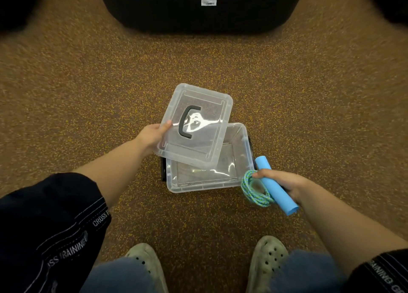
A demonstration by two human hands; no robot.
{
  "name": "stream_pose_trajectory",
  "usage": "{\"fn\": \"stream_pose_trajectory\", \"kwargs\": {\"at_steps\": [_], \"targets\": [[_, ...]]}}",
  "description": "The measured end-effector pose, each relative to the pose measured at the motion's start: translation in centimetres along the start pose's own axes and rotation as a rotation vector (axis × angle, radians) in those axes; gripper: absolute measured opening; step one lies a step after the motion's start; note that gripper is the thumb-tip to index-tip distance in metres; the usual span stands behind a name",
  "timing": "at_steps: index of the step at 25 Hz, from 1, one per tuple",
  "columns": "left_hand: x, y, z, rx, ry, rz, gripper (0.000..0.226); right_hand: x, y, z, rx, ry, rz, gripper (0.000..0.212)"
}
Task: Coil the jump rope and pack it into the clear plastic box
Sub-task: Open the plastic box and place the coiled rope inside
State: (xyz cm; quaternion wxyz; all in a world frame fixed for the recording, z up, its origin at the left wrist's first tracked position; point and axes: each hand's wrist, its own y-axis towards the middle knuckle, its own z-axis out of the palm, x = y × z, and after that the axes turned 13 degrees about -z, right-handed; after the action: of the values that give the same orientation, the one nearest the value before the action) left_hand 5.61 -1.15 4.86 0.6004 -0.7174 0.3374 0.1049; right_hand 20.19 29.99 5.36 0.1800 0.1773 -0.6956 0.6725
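Standing over a speckled brown floor (88,94), the person is holding a piece in each hand. Head view: the left hand (152,136) is gripping the clear lid (205,142) by its near-left edge, thumb on top and the other fingers hidden underneath, keeping it tilted above the far-left part of the clear plastic box (198,185). A dark handle (187,122) is showing on the lid. The box is sitting open on the floor, nothing visible inside it. The right hand (284,185) is clenching around the blue handles (276,186) and pinning the coiled green-blue rope (254,192) against them, just beside the box's near-right corner and outside it. Two pale clogs (267,259) are showing at the bottom edge, and a dark container (198,8) is standing well beyond.
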Motion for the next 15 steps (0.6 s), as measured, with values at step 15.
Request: {"fn": "stream_pose_trajectory", "kwargs": {"at_steps": [15], "targets": [[3.1, -0.6, -4.1, -0.169, -0.064, -0.107, 0.064, 9.8, 0.8, 0.5, 0.116, -0.286, -0.338, 0.016]]}}
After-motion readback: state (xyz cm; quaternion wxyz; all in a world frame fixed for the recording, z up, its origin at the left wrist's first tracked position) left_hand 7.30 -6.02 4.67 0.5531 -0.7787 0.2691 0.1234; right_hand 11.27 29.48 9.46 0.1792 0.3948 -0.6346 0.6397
